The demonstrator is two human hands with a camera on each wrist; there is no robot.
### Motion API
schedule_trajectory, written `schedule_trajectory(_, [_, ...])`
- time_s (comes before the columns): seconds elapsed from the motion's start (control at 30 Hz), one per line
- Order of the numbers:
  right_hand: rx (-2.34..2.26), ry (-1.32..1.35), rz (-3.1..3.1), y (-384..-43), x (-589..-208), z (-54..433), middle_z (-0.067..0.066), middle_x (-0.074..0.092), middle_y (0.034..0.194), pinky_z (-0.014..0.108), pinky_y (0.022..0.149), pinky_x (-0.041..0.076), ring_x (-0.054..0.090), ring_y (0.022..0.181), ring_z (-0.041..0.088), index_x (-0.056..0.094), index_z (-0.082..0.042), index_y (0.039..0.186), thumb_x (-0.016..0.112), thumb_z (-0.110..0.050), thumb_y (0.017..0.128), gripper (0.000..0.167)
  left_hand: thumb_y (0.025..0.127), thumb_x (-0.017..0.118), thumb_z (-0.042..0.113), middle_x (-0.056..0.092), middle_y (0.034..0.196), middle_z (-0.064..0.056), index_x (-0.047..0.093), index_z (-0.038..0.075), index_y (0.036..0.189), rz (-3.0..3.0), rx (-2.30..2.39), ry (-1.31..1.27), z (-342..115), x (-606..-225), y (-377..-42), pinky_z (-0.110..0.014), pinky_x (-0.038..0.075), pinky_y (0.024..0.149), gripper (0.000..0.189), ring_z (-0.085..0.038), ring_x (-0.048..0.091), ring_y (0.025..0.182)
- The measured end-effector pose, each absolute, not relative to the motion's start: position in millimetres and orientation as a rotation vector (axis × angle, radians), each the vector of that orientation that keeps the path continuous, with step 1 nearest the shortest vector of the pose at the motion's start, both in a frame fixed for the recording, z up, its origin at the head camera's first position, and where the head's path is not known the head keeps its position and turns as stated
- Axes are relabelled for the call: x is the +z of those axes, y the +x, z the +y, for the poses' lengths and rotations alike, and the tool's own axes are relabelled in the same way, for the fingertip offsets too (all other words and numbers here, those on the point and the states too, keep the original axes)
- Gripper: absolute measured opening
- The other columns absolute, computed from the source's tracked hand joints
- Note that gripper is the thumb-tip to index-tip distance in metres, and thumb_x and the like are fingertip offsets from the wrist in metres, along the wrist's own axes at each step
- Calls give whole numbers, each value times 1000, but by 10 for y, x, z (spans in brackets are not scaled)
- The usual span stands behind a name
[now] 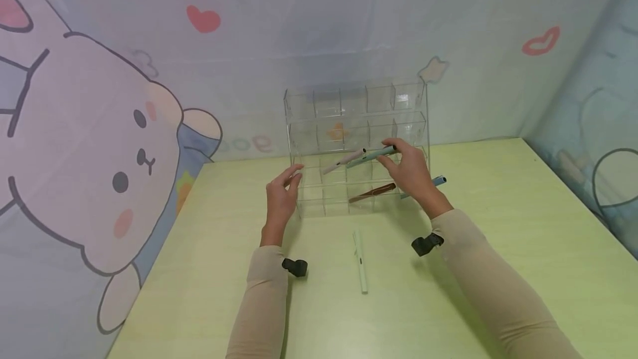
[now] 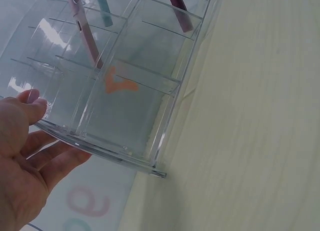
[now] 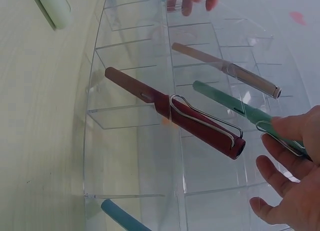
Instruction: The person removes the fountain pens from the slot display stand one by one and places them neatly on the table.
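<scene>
A clear acrylic rack with tiers of small compartments stands at the back of the table. My left hand holds its left side edge, thumb in front and fingers behind in the left wrist view. With thumb and index finger, my right hand pinches the capped end of a green pen, whose other end slants into a compartment. Beside it leans a pale pink pen in the same tier. Lower down, a dark red pen and a blue pen rest slanted in the bottom tier.
On the yellow-green table, a pale green pen lies in front of the rack. A printed cloth backdrop hangs close behind the rack. Another patterned cloth borders the right side.
</scene>
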State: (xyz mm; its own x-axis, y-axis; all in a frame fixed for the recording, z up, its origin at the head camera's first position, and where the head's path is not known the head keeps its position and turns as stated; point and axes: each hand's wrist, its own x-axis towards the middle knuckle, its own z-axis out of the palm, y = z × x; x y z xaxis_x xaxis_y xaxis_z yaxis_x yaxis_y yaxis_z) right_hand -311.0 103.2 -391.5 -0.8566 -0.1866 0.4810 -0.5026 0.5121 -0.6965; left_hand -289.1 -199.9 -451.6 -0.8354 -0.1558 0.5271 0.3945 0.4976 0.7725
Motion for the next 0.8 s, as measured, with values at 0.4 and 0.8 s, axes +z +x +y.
schedule_trajectory(0.4, [1347,522,-2289,-3027,-3897,1057,25,62,127,58,99,44,58,120,40,58,2,133,68,-15,97,41,100,64,13,67,127,-13,72,7,122,-2192,-1327,-212,-2000,-4523,-2884,-47,55,89,24,-33,69,107])
schedule_trajectory(0.8, [1470,424,-2115,-2970,-3858,1072,22,69,112,57,104,41,59,121,38,54,2,135,73,-15,94,48,100,64,12,67,127,-12,73,9,122,-2200,-1351,-188,-1997,-4506,-2876,-46,55,90,24,-32,69,107])
